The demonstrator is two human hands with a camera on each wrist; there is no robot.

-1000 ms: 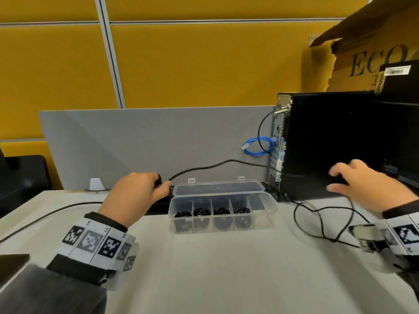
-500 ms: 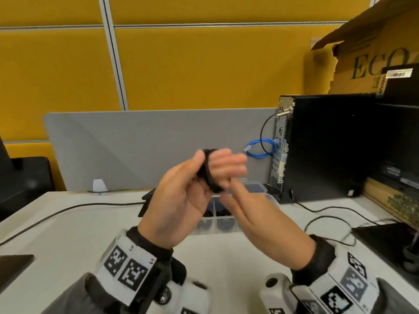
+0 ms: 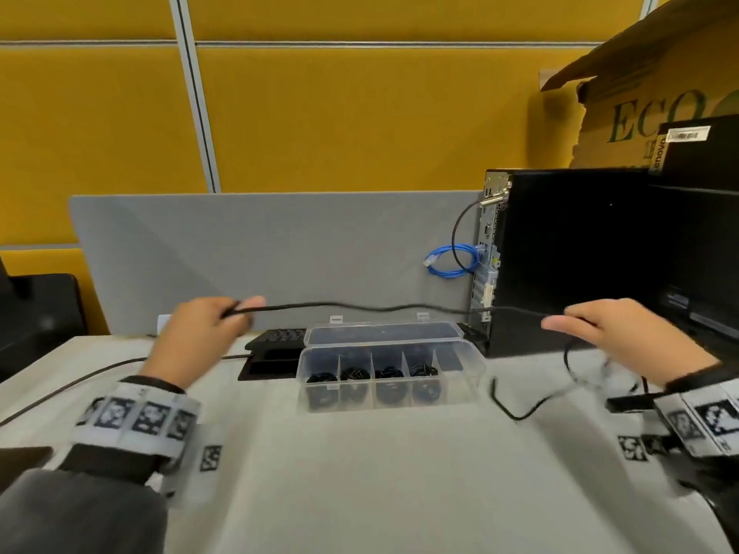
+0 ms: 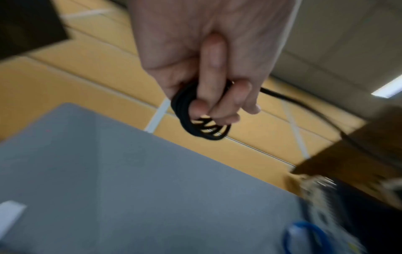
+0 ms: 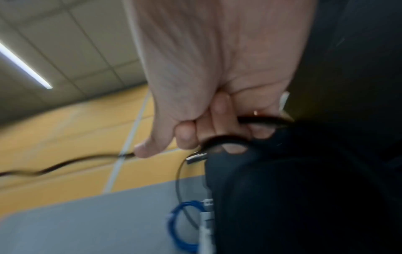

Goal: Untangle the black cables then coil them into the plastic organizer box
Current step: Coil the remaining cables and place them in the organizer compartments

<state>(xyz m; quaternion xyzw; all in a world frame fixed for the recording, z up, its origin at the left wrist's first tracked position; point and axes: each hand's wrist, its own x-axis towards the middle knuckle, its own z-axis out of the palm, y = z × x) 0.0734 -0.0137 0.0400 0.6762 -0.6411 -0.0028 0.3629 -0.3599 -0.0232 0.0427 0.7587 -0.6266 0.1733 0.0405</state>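
Observation:
A black cable (image 3: 360, 307) stretches nearly level between my two hands, above the clear plastic organizer box (image 3: 470, 377). My left hand (image 3: 224, 317) grips a small coil of that cable (image 4: 195, 123) wound round its fingers. My right hand (image 3: 572, 319) holds the cable's other stretch (image 5: 65, 164), curled round it in front of the black computer tower (image 3: 568, 257). The loose remainder of the cable (image 3: 532, 405) loops on the table below the right hand. The box stands open with its lid (image 3: 384, 333) back, and several compartments hold coiled black cables (image 3: 388, 373).
A blue network cable (image 3: 452, 259) hangs at the tower's rear. A grey divider panel (image 3: 260, 253) backs the white table (image 3: 360, 473). A black keyboard (image 3: 276, 337) lies behind the box. Another black cable (image 3: 72, 387) runs off to the left. A cardboard box (image 3: 640, 105) stands at the top right.
Half a second ago both hands were together in front of me, winding the coil. They have since drawn apart, left hand going left and right hand going right, pulling the cable taut.

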